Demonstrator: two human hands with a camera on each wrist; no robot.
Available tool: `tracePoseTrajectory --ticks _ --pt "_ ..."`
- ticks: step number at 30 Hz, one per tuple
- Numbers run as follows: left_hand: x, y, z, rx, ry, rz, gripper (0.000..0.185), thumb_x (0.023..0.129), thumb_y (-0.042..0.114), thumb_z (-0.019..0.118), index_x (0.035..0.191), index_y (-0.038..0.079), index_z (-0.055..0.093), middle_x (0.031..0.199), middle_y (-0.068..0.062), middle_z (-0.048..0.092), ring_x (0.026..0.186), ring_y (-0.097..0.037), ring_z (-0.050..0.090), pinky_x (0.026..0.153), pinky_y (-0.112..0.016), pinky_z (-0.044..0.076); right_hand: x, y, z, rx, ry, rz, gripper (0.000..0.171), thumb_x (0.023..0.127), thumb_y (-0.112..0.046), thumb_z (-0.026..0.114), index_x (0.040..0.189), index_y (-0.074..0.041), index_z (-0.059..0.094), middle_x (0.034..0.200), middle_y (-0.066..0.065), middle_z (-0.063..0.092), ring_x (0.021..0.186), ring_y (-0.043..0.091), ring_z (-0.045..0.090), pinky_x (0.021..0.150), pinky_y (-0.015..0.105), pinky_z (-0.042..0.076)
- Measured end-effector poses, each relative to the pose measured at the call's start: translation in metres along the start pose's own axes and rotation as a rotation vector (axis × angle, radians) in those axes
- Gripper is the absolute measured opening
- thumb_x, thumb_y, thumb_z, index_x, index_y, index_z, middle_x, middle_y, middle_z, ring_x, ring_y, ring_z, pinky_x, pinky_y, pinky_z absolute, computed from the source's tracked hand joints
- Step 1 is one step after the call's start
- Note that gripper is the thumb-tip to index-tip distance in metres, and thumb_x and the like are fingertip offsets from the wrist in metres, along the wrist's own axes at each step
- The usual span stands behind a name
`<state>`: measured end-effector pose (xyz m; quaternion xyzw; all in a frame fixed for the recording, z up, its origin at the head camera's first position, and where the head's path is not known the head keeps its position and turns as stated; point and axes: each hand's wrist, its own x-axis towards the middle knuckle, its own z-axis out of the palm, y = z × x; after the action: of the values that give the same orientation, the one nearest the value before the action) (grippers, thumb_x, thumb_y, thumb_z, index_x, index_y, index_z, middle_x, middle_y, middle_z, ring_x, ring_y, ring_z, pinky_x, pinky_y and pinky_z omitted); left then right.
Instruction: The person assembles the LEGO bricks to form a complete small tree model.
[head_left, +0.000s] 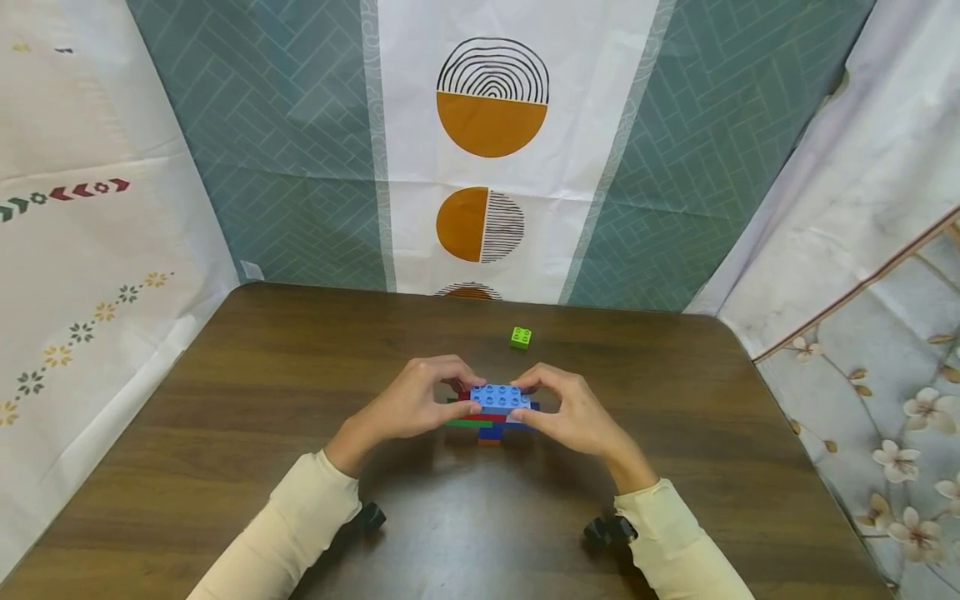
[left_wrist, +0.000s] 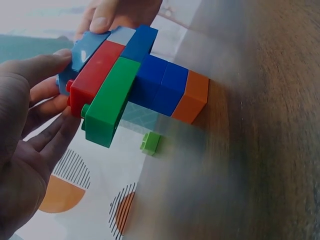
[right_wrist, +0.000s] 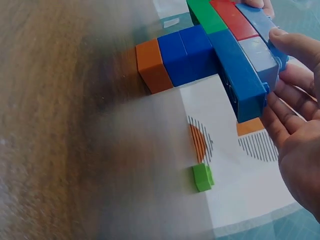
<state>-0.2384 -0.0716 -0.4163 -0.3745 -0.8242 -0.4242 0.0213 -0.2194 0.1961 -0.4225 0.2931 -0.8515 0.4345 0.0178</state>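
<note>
A small stack of toy bricks point(head_left: 489, 417) stands in the middle of the brown table point(head_left: 225, 433): an orange brick point(left_wrist: 192, 97) at the base, dark blue ones point(left_wrist: 160, 85) above it, then long green point(left_wrist: 112, 100) and red point(left_wrist: 95, 72) bricks. A light blue studded brick point(head_left: 498, 397) lies on top. My left hand point(head_left: 467, 392) pinches the left end of that top brick between thumb and fingers point(left_wrist: 35, 100). My right hand point(head_left: 528, 402) pinches its right end, fingers point(right_wrist: 295, 115) curled round it. The stack's far side is hidden.
One little lime-green brick point(head_left: 521, 337) lies alone behind the stack, near the table's far edge. Patterned curtains point(head_left: 487, 167) close off the back and both sides. Black wrist cameras point(head_left: 609, 528) hang under both sleeves.
</note>
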Motion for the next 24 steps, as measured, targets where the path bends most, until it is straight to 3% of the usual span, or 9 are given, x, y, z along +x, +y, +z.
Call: tracePoseTrajectory --ticks 5,13,20,24 --pt "-0.001 0.001 0.001 -0.003 0.007 -0.003 0.032 0.081 0.039 0.076 0.109 0.024 0.07 0.099 0.014 0.066 0.088 -0.003 0.061 0.082 -0.036 0.058 -0.001 0.002 0.004 0.007 0.022 -0.039 0.032 0.079 -0.011 0.078 0.108 -0.012 0.064 0.103 0.002 0.066 0.096 0.017 0.059 0.091 0.033 0.051" --pt "-0.003 0.001 0.002 -0.014 0.003 -0.016 0.033 0.08 0.038 0.078 0.108 0.024 0.069 0.1 0.012 0.067 0.087 -0.003 0.06 0.08 -0.037 0.058 -0.002 0.003 0.001 0.003 -0.003 -0.017 0.031 0.082 -0.029 0.077 0.11 -0.027 0.063 0.103 -0.011 0.065 0.097 0.008 0.058 0.092 0.043 0.051" --pt "-0.002 0.003 0.001 -0.026 -0.022 -0.031 0.034 0.08 0.039 0.077 0.109 0.024 0.068 0.1 0.013 0.067 0.087 -0.003 0.06 0.082 -0.038 0.057 0.004 0.005 -0.017 0.03 -0.113 -0.003 0.035 0.084 -0.032 0.074 0.117 -0.028 0.061 0.109 -0.008 0.066 0.102 0.013 0.06 0.094 0.047 0.051" --pt "-0.001 0.002 0.0 -0.019 -0.019 -0.045 0.034 0.08 0.039 0.077 0.109 0.024 0.068 0.1 0.013 0.066 0.088 -0.004 0.06 0.083 -0.04 0.057 0.017 0.013 -0.032 0.076 -0.109 0.024 0.033 0.087 -0.025 0.072 0.118 -0.024 0.062 0.111 -0.002 0.067 0.103 0.016 0.061 0.095 0.039 0.051"
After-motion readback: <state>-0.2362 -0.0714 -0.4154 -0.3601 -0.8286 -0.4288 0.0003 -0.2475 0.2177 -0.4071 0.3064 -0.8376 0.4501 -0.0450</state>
